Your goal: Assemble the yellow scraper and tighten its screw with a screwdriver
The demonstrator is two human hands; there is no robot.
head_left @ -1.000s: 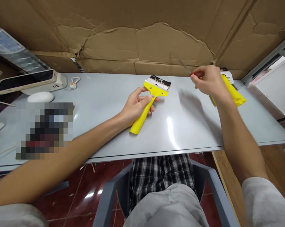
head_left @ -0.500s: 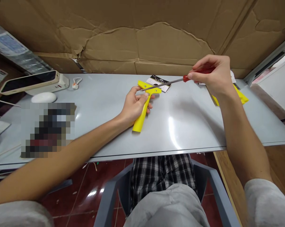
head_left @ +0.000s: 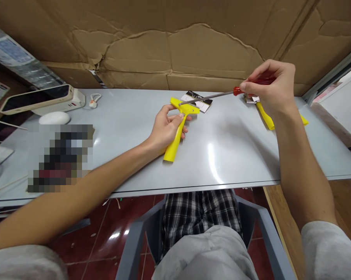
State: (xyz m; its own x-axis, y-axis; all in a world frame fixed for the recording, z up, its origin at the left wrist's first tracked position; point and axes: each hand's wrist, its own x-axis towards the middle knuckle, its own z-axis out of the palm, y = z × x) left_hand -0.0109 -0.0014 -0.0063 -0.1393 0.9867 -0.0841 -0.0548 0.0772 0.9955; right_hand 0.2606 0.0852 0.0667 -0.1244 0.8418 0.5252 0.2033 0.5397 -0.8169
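My left hand (head_left: 167,126) is closed round the neck of a yellow T-shaped scraper (head_left: 173,149), whose wide head points away from me. My right hand (head_left: 273,87) grips the red handle of a screwdriver (head_left: 217,95). The long metal shaft slants left across the scraper's head, and its tip is at the screw on the head's left part. Behind the scraper, a black and white card (head_left: 203,105) lies on the table. More yellow tools (head_left: 265,116) lie partly hidden behind my right wrist.
On the left of the table (head_left: 239,155) are a phone (head_left: 37,99) on a white box, a white mouse (head_left: 54,118), a small cable (head_left: 94,101) and a blurred-out item (head_left: 61,159). Cardboard (head_left: 134,50) stands along the back edge.
My right hand has moved right and slightly away with the screwdriver. Its tip has shifted from near my left fingers up to the left screw. My left hand has barely moved.
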